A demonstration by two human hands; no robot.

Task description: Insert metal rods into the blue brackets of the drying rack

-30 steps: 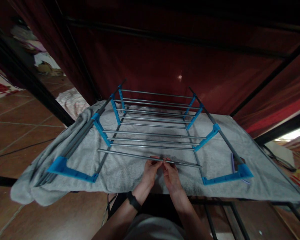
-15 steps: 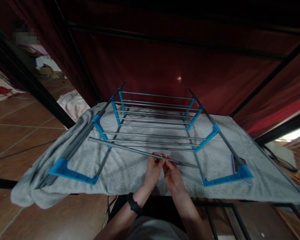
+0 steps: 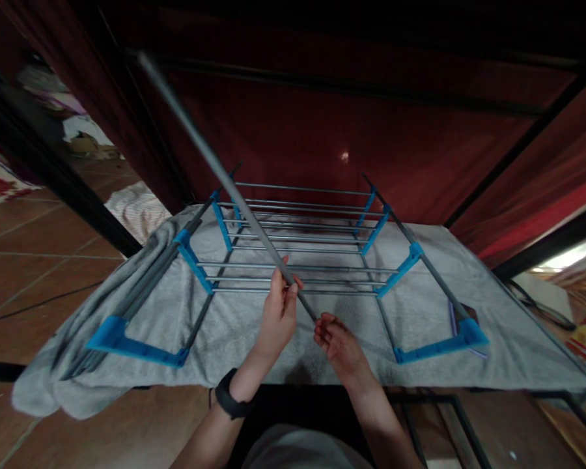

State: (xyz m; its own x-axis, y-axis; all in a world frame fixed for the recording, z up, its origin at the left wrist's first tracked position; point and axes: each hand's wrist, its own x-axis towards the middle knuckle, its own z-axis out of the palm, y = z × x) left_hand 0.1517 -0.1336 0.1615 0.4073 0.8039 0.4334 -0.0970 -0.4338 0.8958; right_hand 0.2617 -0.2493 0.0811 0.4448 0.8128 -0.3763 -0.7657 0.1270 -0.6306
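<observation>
My left hand (image 3: 279, 305) is closed around a long grey metal tube (image 3: 215, 166), which slants up to the far left with its upper end raised high. At the tube's lower end is my right hand (image 3: 339, 342), its fingers loosely curled and apart, the fingertips beside or just touching the end. Beyond my hands lies a partly assembled drying rack (image 3: 297, 267), made of grey rods set between blue plastic brackets. The left corner bracket (image 3: 127, 342) and the right corner bracket (image 3: 444, 345) carry no crossing rods between them.
A grey blanket (image 3: 283, 355) covers the bed under the rack. Several loose tubes (image 3: 146, 286) lie along the left side. A phone-like dark object (image 3: 469, 314) sits by the right bracket. Black metal posts (image 3: 58, 156) and a dark red curtain (image 3: 297, 130) surround the bed.
The tube has swung from nearly level to a steep slant, its far end rising up and away. My left hand moved left along with it, and my right hand's fingers have loosened.
</observation>
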